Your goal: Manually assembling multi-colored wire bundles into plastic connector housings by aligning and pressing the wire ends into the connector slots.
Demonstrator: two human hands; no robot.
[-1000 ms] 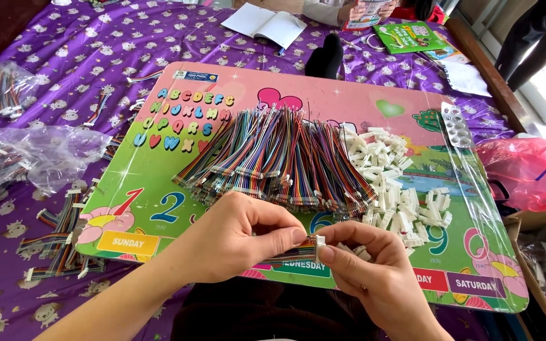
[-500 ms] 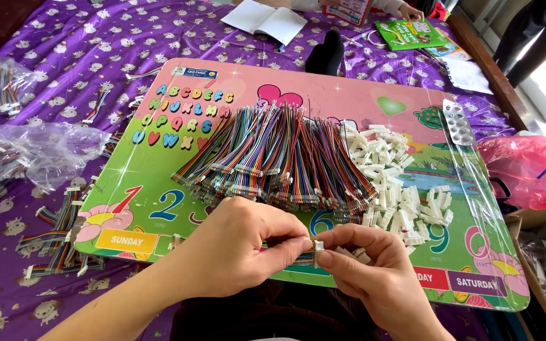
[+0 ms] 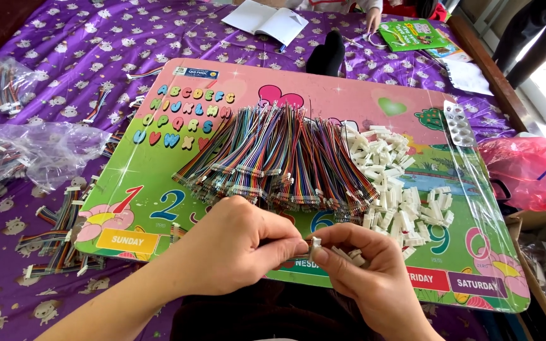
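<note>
Nearest the camera, the left hand (image 3: 235, 249) and the right hand (image 3: 367, 268) meet fingertip to fingertip over the near edge of a colourful children's learning board (image 3: 159, 183). Both are pinched on a small white connector housing (image 3: 316, 243) held between them; the right hand also cups a few more white pieces against its palm. The wire end at the joint is largely hidden by the fingers. Just beyond the hands, a fanned heap of multicoloured ribbon wires (image 3: 279, 161) lies across the board's middle, and a pile of loose white connector housings (image 3: 393, 183) sits touching its right side. Left of the board, finished wire bundles (image 3: 55, 230) rest on the purple patterned cloth (image 3: 64, 69), with clear plastic bags (image 3: 39, 148) farther left. At the far edge lie an open notebook (image 3: 265, 17) and a green booklet (image 3: 412, 35).
</note>
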